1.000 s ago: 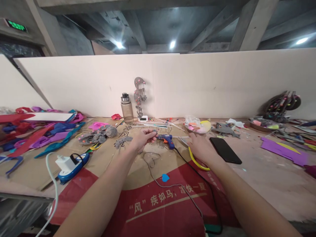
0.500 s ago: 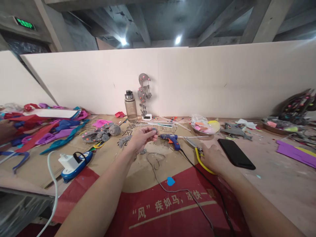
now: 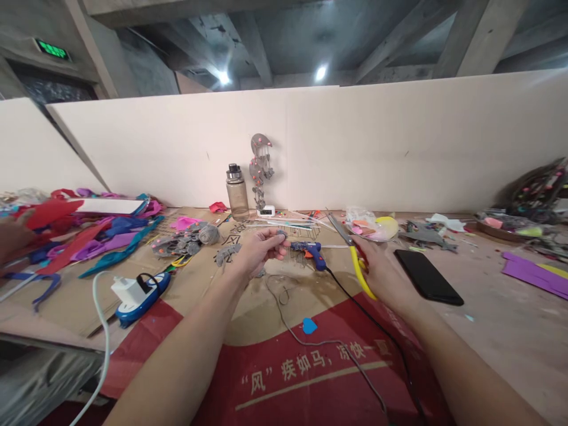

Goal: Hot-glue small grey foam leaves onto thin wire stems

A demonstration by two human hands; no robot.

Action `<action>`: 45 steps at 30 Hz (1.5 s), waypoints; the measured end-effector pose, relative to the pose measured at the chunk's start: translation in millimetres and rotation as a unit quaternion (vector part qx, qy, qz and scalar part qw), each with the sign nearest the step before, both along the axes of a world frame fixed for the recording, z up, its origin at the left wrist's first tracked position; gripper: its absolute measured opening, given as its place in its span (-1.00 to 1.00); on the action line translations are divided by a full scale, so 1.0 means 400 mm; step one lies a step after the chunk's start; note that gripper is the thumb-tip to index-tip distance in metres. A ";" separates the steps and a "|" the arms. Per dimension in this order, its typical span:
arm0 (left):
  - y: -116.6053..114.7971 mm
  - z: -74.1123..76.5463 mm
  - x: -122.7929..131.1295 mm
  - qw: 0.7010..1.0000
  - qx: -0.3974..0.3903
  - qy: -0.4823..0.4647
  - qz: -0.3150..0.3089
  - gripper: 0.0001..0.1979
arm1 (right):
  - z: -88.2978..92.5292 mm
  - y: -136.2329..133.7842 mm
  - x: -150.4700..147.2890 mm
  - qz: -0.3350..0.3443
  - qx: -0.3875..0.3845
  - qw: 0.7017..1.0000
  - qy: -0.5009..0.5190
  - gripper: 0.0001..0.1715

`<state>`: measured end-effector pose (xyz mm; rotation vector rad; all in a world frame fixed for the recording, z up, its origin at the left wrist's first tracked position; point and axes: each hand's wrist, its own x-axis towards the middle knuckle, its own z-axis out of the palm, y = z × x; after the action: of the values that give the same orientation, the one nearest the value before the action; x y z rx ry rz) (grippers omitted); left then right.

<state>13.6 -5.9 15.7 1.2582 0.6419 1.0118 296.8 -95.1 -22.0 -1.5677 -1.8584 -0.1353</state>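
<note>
My left hand [image 3: 261,251] is closed in a pinch on a small grey piece [image 3: 281,235], held above the cardboard. My right hand [image 3: 377,266] grips a pair of scissors [image 3: 358,269] with yellow handles; the blades are raised and point away to the upper left. Between the hands lies a blue glue gun [image 3: 314,254] with a dark-crusted nozzle and a black cord. A length of grey yarn [image 3: 293,337] trails toward me over the cardboard, passing near a blue heart [image 3: 309,325].
A black phone [image 3: 428,277] lies at the right. On the left are a blue power strip [image 3: 142,302], a grey yarn ball [image 3: 208,233] and coloured cloth [image 3: 102,242], where another person's hand [image 3: 18,236] reaches in. Behind stand a bottle [image 3: 237,195] and a hanging grey ornament [image 3: 260,168].
My right hand has lifted the scissors off the table, blades now raised. My left hand keeps its pinch on the grey piece. The other person's hand has raised some red cloth.
</note>
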 end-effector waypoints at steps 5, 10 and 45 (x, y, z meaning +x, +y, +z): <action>0.000 0.000 0.003 1.000 -0.008 -0.009 -0.007 -0.61 | 0.021 -0.012 -0.083 0.065 -0.013 0.997 0.035 -0.31; -0.002 0.000 0.003 1.000 0.005 -0.011 -0.015 -0.63 | 0.063 -0.009 -0.147 0.059 -0.014 0.998 0.000 -0.56; -0.022 -0.001 0.019 0.998 0.048 0.050 0.009 -0.77 | 0.049 0.027 -0.202 -0.011 -0.062 0.992 -0.105 -0.55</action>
<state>21.1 -14.6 15.2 1.3955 0.6885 1.0085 215.9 -84.5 -2.4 -1.7151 -2.0458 -0.2040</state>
